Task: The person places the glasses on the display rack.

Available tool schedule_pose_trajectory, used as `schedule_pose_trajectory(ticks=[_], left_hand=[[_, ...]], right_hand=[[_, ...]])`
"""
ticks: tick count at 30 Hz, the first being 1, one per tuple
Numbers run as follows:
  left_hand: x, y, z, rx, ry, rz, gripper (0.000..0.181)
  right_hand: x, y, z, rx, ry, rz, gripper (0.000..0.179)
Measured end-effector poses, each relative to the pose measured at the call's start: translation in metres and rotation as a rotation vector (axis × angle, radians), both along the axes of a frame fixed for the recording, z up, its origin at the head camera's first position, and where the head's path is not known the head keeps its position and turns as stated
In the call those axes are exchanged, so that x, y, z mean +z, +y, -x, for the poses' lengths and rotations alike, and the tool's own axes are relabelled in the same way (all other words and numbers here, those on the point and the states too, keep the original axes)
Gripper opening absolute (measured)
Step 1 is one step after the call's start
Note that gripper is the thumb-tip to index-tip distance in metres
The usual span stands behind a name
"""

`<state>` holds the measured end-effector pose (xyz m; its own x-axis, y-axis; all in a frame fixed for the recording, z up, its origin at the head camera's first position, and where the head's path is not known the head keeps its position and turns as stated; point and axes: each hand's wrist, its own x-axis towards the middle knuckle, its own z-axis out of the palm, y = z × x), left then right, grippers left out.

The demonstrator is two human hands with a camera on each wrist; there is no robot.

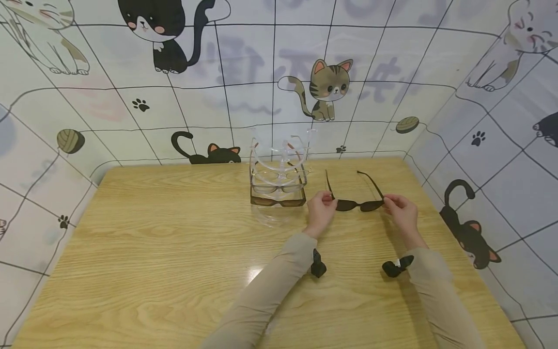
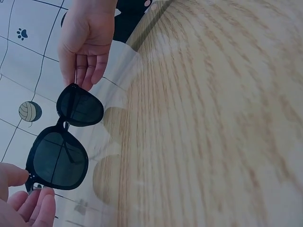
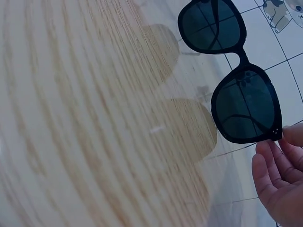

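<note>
Both hands hold a pair of black sunglasses [image 1: 358,206] with dark lenses, temples unfolded and pointing toward the back wall. My left hand [image 1: 321,209] pinches the left hinge corner between thumb and fingers. At the opposite corner, my right hand [image 1: 402,212] pinches the other hinge. In the left wrist view the sunglasses [image 2: 60,156] run between the left hand [image 2: 28,205] and the right hand [image 2: 87,47]. Their lenses face the camera in the right wrist view, where the right hand [image 3: 279,175] grips the lower corner of the sunglasses [image 3: 246,106].
Left of the sunglasses, a clear display stand [image 1: 272,220] carries several glasses one above another, the lowest a brown-framed pair [image 1: 277,201]. The wooden table [image 1: 165,252] meets walls covered in a cat-patterned sheet [image 1: 253,106] at the back and sides.
</note>
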<state>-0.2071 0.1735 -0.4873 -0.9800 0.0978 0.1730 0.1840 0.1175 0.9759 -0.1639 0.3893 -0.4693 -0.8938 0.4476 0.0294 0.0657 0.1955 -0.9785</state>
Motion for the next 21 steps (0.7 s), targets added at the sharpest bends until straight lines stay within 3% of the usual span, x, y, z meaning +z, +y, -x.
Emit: schedule_pose_trajectory(ticks=[3, 9, 18, 21], left_hand=[[0.001, 0.000, -0.001, 0.000, 0.001, -0.009, 0.024], [0.003, -0.001, -0.003, -0.004, 0.003, -0.028, 0.022], [0.009, -0.005, -0.007, -0.046, -0.006, -0.057, 0.023], [0.012, -0.008, -0.009, -0.072, 0.015, -0.056, 0.021]], right_hand=[[0.000, -0.001, -0.002, -0.024, -0.015, 0.077, 0.008], [-0.006, 0.004, -0.006, -0.016, -0.003, 0.075, 0.004], [-0.043, 0.034, 0.002, -0.005, 0.067, 0.239, 0.016], [-0.037, 0.031, -0.003, -0.001, 0.064, 0.257, 0.015]])
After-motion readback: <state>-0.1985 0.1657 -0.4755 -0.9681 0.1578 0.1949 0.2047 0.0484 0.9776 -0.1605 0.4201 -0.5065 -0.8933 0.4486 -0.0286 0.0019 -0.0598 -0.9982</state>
